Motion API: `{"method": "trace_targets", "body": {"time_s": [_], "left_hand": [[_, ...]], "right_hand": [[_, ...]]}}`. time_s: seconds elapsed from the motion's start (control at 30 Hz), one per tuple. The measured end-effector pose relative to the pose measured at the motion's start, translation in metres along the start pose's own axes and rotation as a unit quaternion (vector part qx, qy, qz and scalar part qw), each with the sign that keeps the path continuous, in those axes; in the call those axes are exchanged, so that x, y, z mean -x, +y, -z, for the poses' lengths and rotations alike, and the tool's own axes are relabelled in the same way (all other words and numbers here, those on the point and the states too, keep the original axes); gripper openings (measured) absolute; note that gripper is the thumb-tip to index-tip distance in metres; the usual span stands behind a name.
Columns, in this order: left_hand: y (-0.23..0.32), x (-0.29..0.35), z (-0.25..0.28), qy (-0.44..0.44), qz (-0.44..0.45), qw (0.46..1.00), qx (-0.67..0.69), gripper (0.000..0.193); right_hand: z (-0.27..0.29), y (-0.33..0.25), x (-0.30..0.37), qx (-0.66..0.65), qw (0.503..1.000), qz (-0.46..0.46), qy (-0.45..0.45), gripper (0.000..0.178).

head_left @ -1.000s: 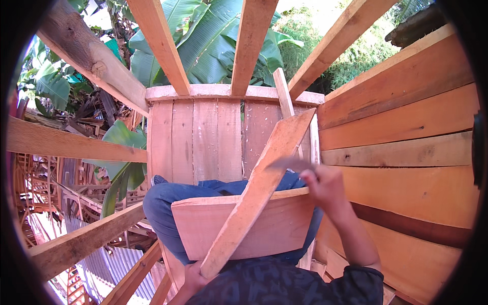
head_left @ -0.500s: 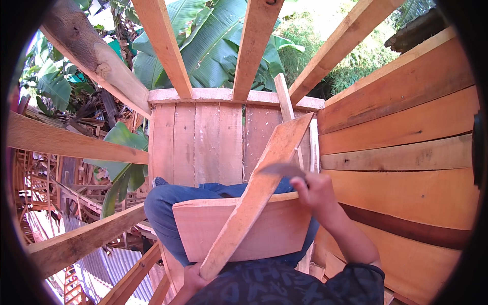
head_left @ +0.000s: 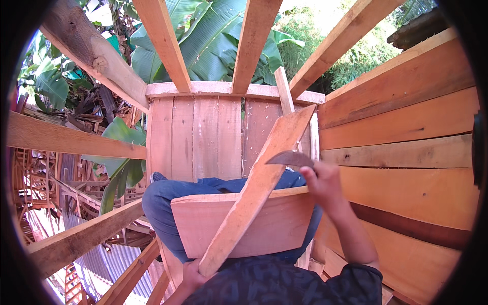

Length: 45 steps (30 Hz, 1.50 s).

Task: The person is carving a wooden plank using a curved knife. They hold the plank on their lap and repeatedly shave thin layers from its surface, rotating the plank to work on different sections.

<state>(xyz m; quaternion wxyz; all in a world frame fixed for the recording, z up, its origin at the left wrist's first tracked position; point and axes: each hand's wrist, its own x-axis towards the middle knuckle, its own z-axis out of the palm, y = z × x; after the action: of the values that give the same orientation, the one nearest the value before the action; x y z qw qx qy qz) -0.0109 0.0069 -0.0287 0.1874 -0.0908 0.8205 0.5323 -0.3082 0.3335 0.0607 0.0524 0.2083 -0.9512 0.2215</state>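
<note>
A long, narrow wooden board (head_left: 259, 188) with a slanted far end lies diagonally across a wide wooden plank (head_left: 203, 223) on my lap. My left hand (head_left: 194, 276) is closed round the narrow board's near end, close to my body. In my right hand (head_left: 325, 185) is a knife with a short curved blade (head_left: 291, 158), gripped by its handle, which the fingers hide. The blade points left and overlaps the board's upper half in view; whether it touches the wood I cannot tell.
I sit on a floor of wooden planks (head_left: 203, 137). A wooden strip (head_left: 284, 89) leans at the far edge beside slanting beams (head_left: 256, 46). A plank wall (head_left: 396, 152) rises on the right. Corrugated sheet (head_left: 114, 272) and wood scraps lie below left; banana leaves (head_left: 203, 46) hang beyond.
My right hand has moved slightly right and the knife has risen a little along the board, its blade now sharper in view. The left hand keeps its hold on the board.
</note>
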Motion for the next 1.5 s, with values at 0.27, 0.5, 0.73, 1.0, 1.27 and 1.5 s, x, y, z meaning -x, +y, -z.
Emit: {"method": "trace_targets", "body": {"time_s": [0.27,0.5,0.73,1.0,1.27,1.5], "left_hand": [[-0.006,-0.006,-0.001,-0.005,-0.021,1.000,-0.003,0.048],[-0.002,-0.002,-0.001,-0.002,0.004,1.000,0.002,0.050],[-0.003,0.000,-0.001,-0.002,0.007,1.000,0.001,0.050],[-0.001,-0.001,-0.001,0.004,-0.001,1.000,0.007,0.047],[-0.015,-0.002,-0.005,0.005,-0.020,1.000,-0.014,0.047],[-0.013,-0.002,-0.001,-0.009,-0.007,1.000,0.001,0.047]], "right_hand": [[0.003,-0.037,0.015,-0.008,0.986,0.118,-0.117,0.049],[0.003,-0.022,0.012,-0.058,0.996,-0.054,-0.052,0.045],[0.012,0.003,-0.008,-0.157,0.968,-0.195,-0.027,0.047],[0.010,-0.005,-0.004,-0.080,0.993,-0.061,-0.058,0.044],[0.015,-0.031,0.002,0.002,0.994,0.082,-0.078,0.043],[0.016,-0.014,0.000,-0.021,0.997,-0.031,-0.064,0.046]]}}
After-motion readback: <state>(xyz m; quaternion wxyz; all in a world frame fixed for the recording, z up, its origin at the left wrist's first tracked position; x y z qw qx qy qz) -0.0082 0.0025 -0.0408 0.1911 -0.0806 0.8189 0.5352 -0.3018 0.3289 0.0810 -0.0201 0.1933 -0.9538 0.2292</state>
